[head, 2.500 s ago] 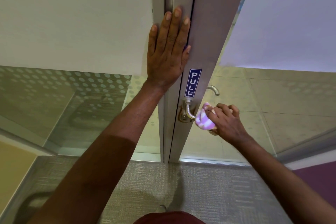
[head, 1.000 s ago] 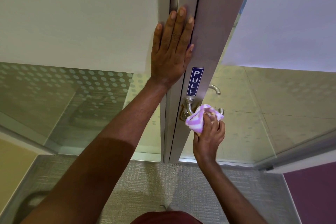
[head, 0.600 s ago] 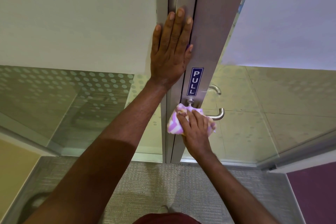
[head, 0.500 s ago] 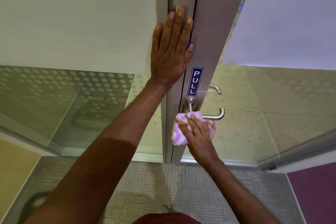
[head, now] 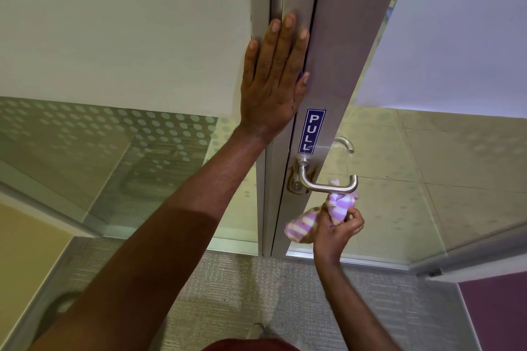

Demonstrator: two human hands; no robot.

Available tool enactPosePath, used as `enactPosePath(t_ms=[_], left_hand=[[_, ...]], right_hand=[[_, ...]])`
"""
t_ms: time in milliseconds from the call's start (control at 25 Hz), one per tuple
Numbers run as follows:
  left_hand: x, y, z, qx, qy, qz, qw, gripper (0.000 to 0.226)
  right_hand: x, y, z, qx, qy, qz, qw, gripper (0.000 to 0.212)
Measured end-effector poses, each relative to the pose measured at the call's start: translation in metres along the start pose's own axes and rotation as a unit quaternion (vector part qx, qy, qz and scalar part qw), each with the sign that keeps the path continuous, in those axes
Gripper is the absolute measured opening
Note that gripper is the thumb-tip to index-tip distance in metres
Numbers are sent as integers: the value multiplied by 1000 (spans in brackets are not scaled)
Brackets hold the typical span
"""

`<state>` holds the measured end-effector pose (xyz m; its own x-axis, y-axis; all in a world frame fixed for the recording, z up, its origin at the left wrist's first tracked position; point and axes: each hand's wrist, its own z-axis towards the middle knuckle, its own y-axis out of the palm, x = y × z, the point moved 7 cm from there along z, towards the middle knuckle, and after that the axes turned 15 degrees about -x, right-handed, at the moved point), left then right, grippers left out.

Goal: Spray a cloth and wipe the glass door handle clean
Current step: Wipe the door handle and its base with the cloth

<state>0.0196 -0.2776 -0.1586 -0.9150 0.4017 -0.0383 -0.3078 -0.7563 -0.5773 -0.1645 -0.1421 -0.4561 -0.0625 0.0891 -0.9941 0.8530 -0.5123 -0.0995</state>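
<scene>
Head view shows our left hand (head: 272,80) flat, fingers spread, on the metal door frame (head: 336,51) above the PULL sticker (head: 311,131). Our right hand (head: 336,229) clutches the purple-striped cloth (head: 338,206) in closed fingers, pressing it under the lever door handle (head: 330,186).

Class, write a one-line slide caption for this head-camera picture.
Left hand braces the door frame while right hand holds a cloth under the handle.

hands: 2, left hand (head: 273,80) and right hand (head: 338,229) | cloth (head: 336,209): 1 | lever handles: 2, near handle (head: 328,184) and far handle (head: 343,143) | PULL sticker (head: 311,131): 1 | keyhole (head: 296,186): 1
</scene>
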Motion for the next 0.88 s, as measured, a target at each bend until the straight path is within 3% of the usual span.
enactPosePath(t_ms=[80,240,320,400,560,760,880], left_hand=[[0,0,0,-5,-1,1,1000,51],[1,0,1,-10,-1,1,1000,51],[1,0,1,-7,2,0,1000,52],[2,1,1,-3,4,3,1000,53],[2,3,1,0,8,11,1000,54],[3,6,1,1,8,9,1000,53],[2,7,1,4,4,15,1000,51]], right_hand=[[-4,13,9,12,-33,5,999,60],[-13,38,21,-61,-80,-3,995,76],[-11,47,27,-97,-79,-37,991,82],[-9,53,31,-114,-117,-104,981,74],[-9,65,32,-109,-269,-312,905,46],[-7,57,48,-111,-363,-426,822,47],[1,54,55,-107,-370,-472,793,48]])
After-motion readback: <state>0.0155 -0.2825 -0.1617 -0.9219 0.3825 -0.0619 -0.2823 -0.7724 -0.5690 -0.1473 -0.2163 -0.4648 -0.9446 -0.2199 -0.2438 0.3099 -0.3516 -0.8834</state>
